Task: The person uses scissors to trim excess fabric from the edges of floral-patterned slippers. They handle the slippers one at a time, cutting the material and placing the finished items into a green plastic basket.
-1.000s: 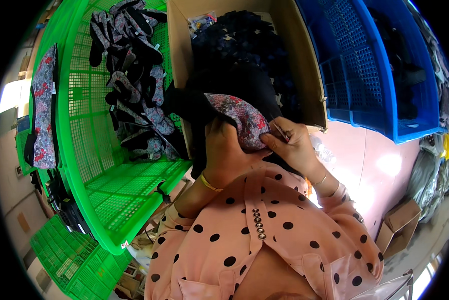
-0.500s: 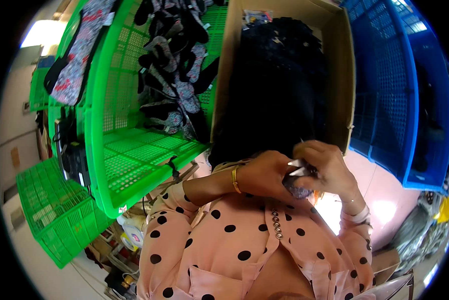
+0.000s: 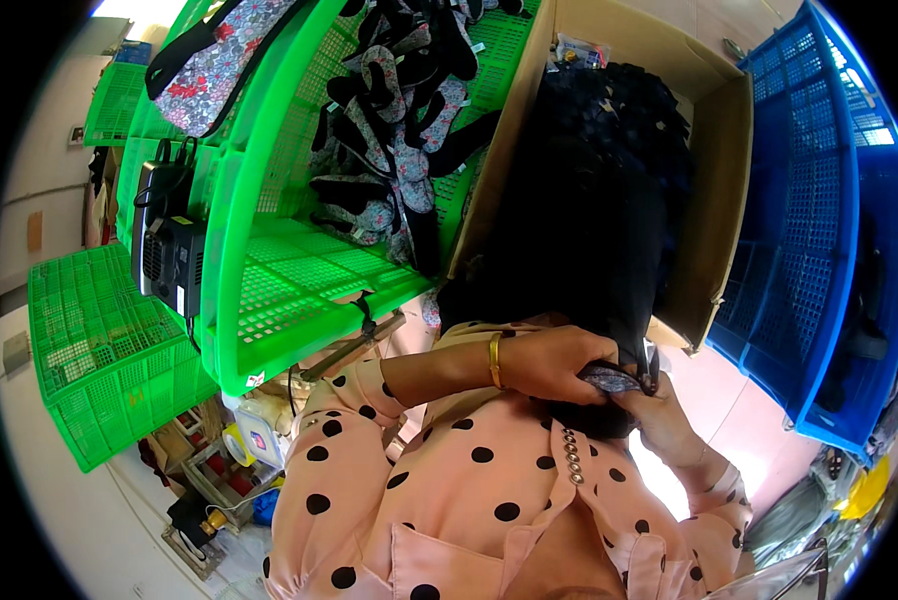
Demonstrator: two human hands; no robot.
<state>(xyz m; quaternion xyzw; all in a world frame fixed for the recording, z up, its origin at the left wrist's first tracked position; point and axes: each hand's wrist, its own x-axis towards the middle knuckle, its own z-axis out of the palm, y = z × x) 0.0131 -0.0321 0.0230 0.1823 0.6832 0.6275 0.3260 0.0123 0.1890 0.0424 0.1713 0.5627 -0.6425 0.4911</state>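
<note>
Close to my chest, my left hand (image 3: 561, 366) is closed on a small floral fabric piece (image 3: 611, 378) with black edging. My right hand (image 3: 667, 420) meets it from the other side, its thumb against the cloth. Small metal thread snips (image 3: 651, 362) stick up from the right hand, blades pointing away from me. Black cloth (image 3: 599, 418) hangs beneath the fingers. Just beyond the hands, a heap of black fabric (image 3: 589, 200) fills an open cardboard box (image 3: 721, 165). Part of the right hand's grip is hidden.
At left, a green plastic crate (image 3: 231, 290) holds several floral and black pieces (image 3: 394, 150). One floral piece (image 3: 219, 70) lies over its side, above a black device (image 3: 174, 255) with a cable. Another green crate (image 3: 109, 350) is further left. Blue crates (image 3: 799, 200) stand at right.
My view has shifted, so the crates and box appear further right. The snips have turned from pointing left toward the other hand to pointing away from me. Both hands have come lower around the fabric.
</note>
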